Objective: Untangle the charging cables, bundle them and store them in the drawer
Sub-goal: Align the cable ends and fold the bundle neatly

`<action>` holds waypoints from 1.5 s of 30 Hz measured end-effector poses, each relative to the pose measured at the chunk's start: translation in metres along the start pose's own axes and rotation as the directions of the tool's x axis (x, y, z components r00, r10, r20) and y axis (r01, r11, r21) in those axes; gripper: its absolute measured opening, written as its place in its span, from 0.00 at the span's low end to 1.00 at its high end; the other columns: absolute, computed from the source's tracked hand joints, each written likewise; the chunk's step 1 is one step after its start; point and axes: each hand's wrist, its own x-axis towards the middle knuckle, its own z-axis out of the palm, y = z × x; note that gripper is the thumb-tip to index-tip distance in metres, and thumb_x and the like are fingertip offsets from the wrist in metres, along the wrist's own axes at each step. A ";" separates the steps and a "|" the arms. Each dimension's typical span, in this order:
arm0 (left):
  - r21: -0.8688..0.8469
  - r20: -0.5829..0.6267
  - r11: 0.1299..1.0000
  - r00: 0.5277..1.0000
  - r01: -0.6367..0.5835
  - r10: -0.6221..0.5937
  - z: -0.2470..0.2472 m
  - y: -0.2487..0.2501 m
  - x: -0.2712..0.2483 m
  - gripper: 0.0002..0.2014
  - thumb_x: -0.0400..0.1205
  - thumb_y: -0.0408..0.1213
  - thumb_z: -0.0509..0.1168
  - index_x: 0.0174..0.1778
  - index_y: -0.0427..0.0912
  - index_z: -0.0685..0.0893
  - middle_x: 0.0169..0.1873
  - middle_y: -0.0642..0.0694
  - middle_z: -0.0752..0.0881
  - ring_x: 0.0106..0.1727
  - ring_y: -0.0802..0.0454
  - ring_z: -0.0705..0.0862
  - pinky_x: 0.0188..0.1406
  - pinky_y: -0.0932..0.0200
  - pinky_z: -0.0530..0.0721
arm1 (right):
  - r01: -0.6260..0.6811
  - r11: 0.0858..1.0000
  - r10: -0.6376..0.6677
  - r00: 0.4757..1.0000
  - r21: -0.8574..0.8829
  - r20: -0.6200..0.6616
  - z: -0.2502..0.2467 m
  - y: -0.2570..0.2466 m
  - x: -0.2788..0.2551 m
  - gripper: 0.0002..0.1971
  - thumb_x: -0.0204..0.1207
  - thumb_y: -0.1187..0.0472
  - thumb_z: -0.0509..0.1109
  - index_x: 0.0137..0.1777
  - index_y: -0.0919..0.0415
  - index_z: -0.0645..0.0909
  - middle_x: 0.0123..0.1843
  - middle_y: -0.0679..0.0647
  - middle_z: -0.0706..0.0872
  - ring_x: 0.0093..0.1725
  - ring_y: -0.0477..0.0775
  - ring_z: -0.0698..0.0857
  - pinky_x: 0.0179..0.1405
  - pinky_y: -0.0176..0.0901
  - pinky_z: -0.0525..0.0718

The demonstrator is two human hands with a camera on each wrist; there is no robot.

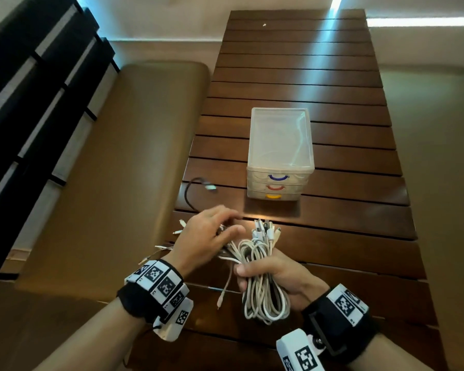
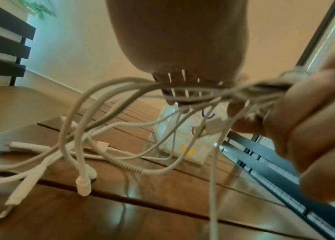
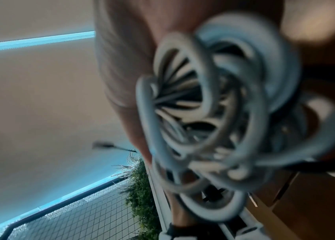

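My right hand [image 1: 276, 274] grips a coiled bundle of white charging cables [image 1: 263, 293] above the near part of the wooden table [image 1: 332, 236]; plug ends [image 1: 265, 228] stick out of the top of the fist. The right wrist view shows the blurred loops [image 3: 213, 121] filling the palm. My left hand [image 1: 212, 234] is just left of the bundle, its fingers curled round several loose white strands [image 2: 121, 91] that run across to my right hand [image 2: 316, 129]. Other plug ends [image 2: 84, 162] trail on the table below. A small translucent drawer unit [image 1: 279, 145] stands further back, its three drawers closed.
A black cable [image 1: 190, 194] with a silver plug lies on the table's left edge, left of the drawer unit. A tan padded bench [image 1: 118, 170] runs along the table's left side. The far half of the slatted table holds only a tiny speck.
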 end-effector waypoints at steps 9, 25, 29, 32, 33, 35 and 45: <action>-0.361 0.292 0.816 0.886 0.452 -0.361 -0.010 0.039 -0.039 0.33 0.69 0.77 0.65 0.48 0.49 0.90 0.38 0.53 0.92 0.40 0.58 0.90 0.47 0.49 0.89 | 0.201 0.980 -0.195 0.940 -0.007 -0.279 -0.003 -0.003 0.005 0.08 0.75 0.79 0.68 0.51 0.69 0.79 0.31 0.64 0.78 0.24 0.54 0.82 0.22 0.42 0.84; -0.556 0.648 0.415 0.688 0.720 -0.326 0.032 0.073 -0.035 0.32 0.70 0.32 0.81 0.70 0.43 0.81 0.57 0.44 0.91 0.60 0.51 0.89 0.62 0.52 0.87 | 0.306 0.913 -0.374 0.891 -0.269 -0.257 0.001 0.008 0.015 0.27 0.65 0.67 0.79 0.65 0.66 0.78 0.51 0.56 0.89 0.54 0.55 0.89 0.57 0.47 0.87; -0.506 0.602 0.488 0.696 0.711 -0.390 0.037 0.074 -0.040 0.19 0.66 0.28 0.81 0.53 0.39 0.90 0.47 0.46 0.93 0.55 0.51 0.91 0.66 0.45 0.86 | 0.234 0.946 -0.288 0.924 -0.224 -0.250 0.007 0.007 0.009 0.17 0.70 0.73 0.76 0.59 0.64 0.83 0.51 0.60 0.92 0.56 0.60 0.90 0.58 0.46 0.87; -0.524 0.587 0.495 0.715 0.693 -0.379 0.040 0.075 -0.044 0.22 0.66 0.31 0.83 0.56 0.39 0.90 0.50 0.46 0.93 0.56 0.53 0.91 0.66 0.46 0.85 | 0.133 0.962 -0.183 0.963 -0.239 -0.199 0.004 0.003 0.003 0.21 0.71 0.68 0.78 0.64 0.68 0.84 0.60 0.68 0.89 0.61 0.63 0.88 0.63 0.50 0.85; -0.522 0.577 0.513 0.725 0.681 -0.376 0.040 0.077 -0.044 0.22 0.66 0.33 0.83 0.56 0.41 0.90 0.50 0.47 0.93 0.57 0.54 0.90 0.66 0.47 0.85 | 0.109 0.967 -0.154 0.970 -0.231 -0.187 0.003 0.002 0.002 0.20 0.72 0.69 0.77 0.64 0.68 0.84 0.60 0.68 0.89 0.61 0.62 0.89 0.62 0.50 0.85; -0.506 0.561 0.558 0.742 0.658 -0.367 0.041 0.079 -0.045 0.26 0.63 0.41 0.85 0.58 0.47 0.89 0.52 0.50 0.93 0.58 0.55 0.90 0.66 0.48 0.85 | 0.088 0.976 -0.124 0.976 -0.199 -0.180 -0.001 0.003 -0.002 0.21 0.73 0.70 0.76 0.67 0.69 0.83 0.62 0.67 0.89 0.64 0.63 0.88 0.64 0.50 0.85; -0.398 0.676 0.601 0.664 0.693 -0.318 0.037 0.078 -0.050 0.31 0.59 0.54 0.85 0.58 0.54 0.89 0.59 0.53 0.90 0.65 0.57 0.85 0.71 0.53 0.82 | -0.032 0.996 0.027 0.998 -0.086 -0.057 -0.002 0.007 -0.009 0.24 0.70 0.68 0.75 0.68 0.68 0.83 0.71 0.65 0.84 0.73 0.61 0.82 0.76 0.53 0.76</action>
